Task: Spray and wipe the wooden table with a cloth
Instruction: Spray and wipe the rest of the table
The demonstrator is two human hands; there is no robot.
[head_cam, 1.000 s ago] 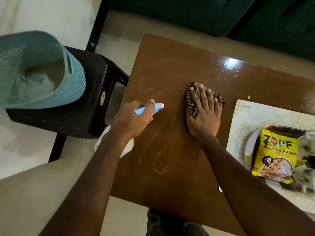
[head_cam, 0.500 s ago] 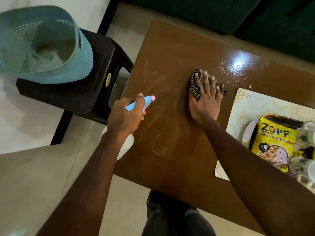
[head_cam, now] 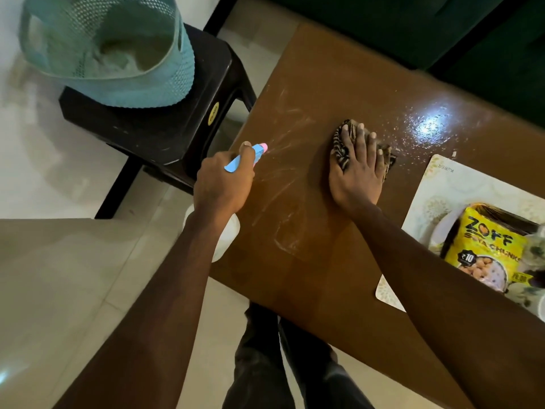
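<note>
- Fingers [head_cam: 246,150] of the left hand [head_cam: 222,184] are curled round the blue head of the spray bottle [head_cam: 236,164], with one finger on top beside the pink nozzle. Fingers [head_cam: 362,143] of the right hand [head_cam: 355,178] lie straight and spread, pressing the cloth [head_cam: 339,150] down.
- Beneath both sets of fingers lies the wooden worktop [head_cam: 324,84], brown and glossy; its left edge runs under the left fingers.
- Beyond and left of the left fingers stands a black stool [head_cam: 165,137], just beside the worktop.
- On that stool, farther left, sits a teal perforated basket [head_cam: 132,84].
- Right of the right fingers, a pale placemat [head_cam: 442,187] lies on the worktop.
- A yellow packet [head_cam: 483,246] marked ZOFF rests on the placemat, well right of the right wrist.
- Below the left wrist, the bottle's white body shows at the worktop's left edge.
- Striped and bunched, the cloth shows on both sides of the right fingers.
- White streaks [head_cam: 283,184] cross the wood between the two hands.
- Fine droplets [head_cam: 413,143] speckle the surface just right of the right fingers, around a bright glare.
</note>
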